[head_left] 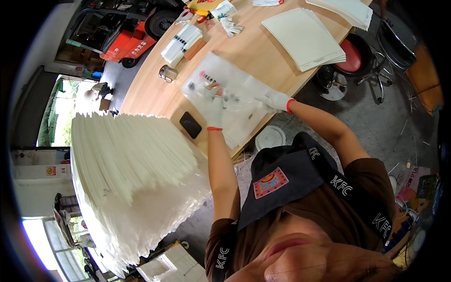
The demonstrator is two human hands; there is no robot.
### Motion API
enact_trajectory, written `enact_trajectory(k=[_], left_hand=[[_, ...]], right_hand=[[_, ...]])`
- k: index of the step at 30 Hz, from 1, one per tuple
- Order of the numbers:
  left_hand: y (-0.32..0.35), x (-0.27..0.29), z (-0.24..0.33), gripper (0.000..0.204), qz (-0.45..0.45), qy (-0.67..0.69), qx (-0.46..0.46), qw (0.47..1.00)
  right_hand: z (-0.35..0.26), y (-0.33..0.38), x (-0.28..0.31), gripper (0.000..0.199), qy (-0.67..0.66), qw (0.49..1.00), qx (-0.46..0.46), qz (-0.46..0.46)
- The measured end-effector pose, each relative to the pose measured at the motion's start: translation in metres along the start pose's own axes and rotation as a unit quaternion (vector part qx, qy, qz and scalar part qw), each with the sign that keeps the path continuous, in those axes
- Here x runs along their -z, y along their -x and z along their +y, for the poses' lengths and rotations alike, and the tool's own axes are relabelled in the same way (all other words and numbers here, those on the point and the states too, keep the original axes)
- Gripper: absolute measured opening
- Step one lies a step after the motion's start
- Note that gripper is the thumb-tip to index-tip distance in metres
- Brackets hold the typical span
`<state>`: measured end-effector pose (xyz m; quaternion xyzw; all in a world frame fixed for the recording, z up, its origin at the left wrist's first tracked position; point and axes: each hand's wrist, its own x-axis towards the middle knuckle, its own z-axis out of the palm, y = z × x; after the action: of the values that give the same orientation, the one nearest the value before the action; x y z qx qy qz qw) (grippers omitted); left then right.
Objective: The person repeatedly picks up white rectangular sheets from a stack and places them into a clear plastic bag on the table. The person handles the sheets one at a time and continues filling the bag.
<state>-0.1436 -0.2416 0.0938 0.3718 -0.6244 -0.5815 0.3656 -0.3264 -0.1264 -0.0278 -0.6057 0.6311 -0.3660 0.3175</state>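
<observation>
A clear plastic bag (230, 77) with a small red print lies on the wooden table (253, 47), on top of a low stack of white sheets (239, 127) at the table's near edge. My left hand (213, 107), in a white glove with a red cuff, grips the bag near its middle. My right hand (276, 99), gloved the same way, holds the bag's right edge. A few small dark pieces (231, 97) show through the plastic between my hands.
A tall pile of white sheets (136, 174) fills the left. Another sheet stack (305, 37), a black pad (190, 124), a metal cup (167, 73) and spare gloves (230, 26) sit on the table. A red stool (350, 56), a round white lid (270, 137) and a red forklift (127, 40) stand around it.
</observation>
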Motion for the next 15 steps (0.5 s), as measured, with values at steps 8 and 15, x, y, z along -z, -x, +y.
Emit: enact_trajectory(k=[8, 15], left_hand=[[0.124, -0.105, 0.049, 0.026, -0.226, -0.438, -0.234, 0.838], [0.059, -0.058, -0.074, 0.025, -0.067, -0.237, -0.073, 0.966]], right_hand=[[-0.018, 0.024, -0.021, 0.035, 0.093, 0.994, 0.053, 0.014], [-0.012, 0.031, 0.057, 0.03, 0.212, 0.977, -0.014, -0.03]])
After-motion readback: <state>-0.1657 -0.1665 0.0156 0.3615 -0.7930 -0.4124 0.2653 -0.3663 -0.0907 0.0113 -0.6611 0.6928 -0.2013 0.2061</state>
